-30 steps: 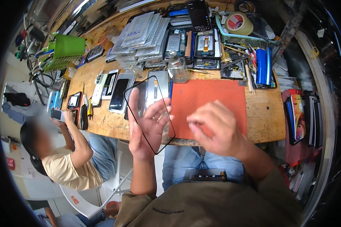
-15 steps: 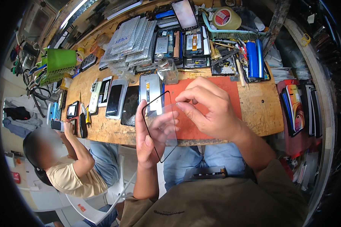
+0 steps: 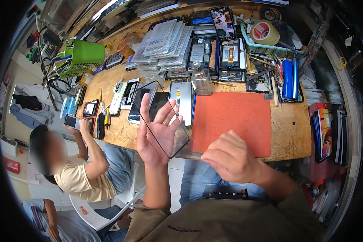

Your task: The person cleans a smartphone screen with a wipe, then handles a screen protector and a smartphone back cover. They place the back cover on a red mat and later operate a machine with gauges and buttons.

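A clear phone glass with a thin black border is held up in front of the bench, tilted, by my left hand. That hand lies behind the pane, its fingers spread and partly seen through it. My right hand is apart from the glass, over the near edge of the orange mat, with thumb and fingertips pinched together. Whatever that pinch holds, if anything, cannot be made out. Behind the glass lie a silver phone part with a flex cable and several phones. A dark flat phone part rests on my lap.
A glass bottle stands at the mat's far edge. Behind are bubble-wrapped packs, opened phones, a propped phone and a tape basket. Another person sits left, holding a phone.
My right hand has moved from the glass edge down towards me. The glass has turned in my left hand, whose fingers have spread. The view has shifted; the propped phone's screen now shows a picture.
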{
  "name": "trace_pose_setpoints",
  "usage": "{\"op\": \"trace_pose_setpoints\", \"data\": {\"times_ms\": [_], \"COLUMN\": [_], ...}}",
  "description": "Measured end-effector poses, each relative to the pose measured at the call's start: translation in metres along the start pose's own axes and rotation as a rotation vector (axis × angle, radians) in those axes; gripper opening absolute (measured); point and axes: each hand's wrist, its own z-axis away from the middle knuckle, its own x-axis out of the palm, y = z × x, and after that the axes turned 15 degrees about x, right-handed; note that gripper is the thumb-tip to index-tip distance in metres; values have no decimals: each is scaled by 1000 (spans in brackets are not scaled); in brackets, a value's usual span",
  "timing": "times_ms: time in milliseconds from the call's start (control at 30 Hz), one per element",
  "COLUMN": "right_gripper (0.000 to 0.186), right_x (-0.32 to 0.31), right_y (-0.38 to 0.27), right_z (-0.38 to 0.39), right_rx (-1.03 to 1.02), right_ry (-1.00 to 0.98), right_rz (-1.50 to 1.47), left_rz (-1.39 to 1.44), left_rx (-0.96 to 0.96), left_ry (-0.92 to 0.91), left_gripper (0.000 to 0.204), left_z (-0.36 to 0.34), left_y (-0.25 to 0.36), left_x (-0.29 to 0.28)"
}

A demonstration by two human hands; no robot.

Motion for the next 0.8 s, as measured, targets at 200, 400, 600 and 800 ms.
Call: {"op": "trace_pose_setpoints", "data": {"times_ms": [200,400,600,800], "right_gripper": [11,13,12,7], "right_x": [18,22,16,-22], "right_y": [0,-2,-11,12], "right_z": [24,37,56,68], "right_rx": [-7,7,24,389], "right_ry": [-79,-124,-394,-300], "right_rz": [-42,-87,-178,-202], "left_rz": [-105,-308,-1175,-1389], "left_rx": [95,307,967,1222], "left_ry": [-41,-174,-214,-181], "left_gripper": [83,81,86,75], "left_z": [-13,-38,-71,-79], "left_y": [6,10,40,92], "left_x": [4,0,-3,-3]}}
